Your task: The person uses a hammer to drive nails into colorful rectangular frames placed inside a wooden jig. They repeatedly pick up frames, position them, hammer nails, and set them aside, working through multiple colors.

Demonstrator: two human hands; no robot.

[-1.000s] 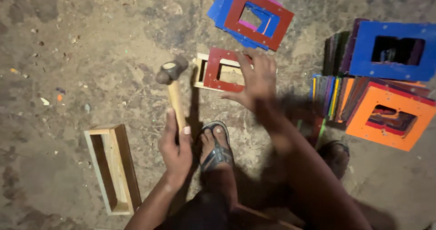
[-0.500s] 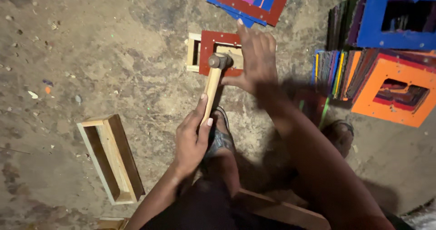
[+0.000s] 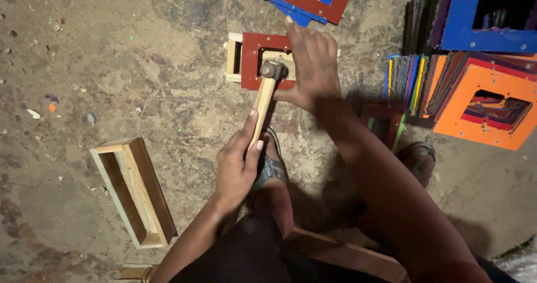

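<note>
At the lower centre, the left hand (image 3: 238, 165) is wrapped around the wooden handle of a hammer (image 3: 264, 98), whose metal head sits on the dark red frame (image 3: 253, 53) just above the middle of the picture. The right hand (image 3: 310, 65) lies flat on that frame's right side, fingers spread and holding nothing. A bare wooden box frame (image 3: 134, 190) rests at lower left. Stacked coloured frames (image 3: 481, 101) crowd the upper right.
</note>
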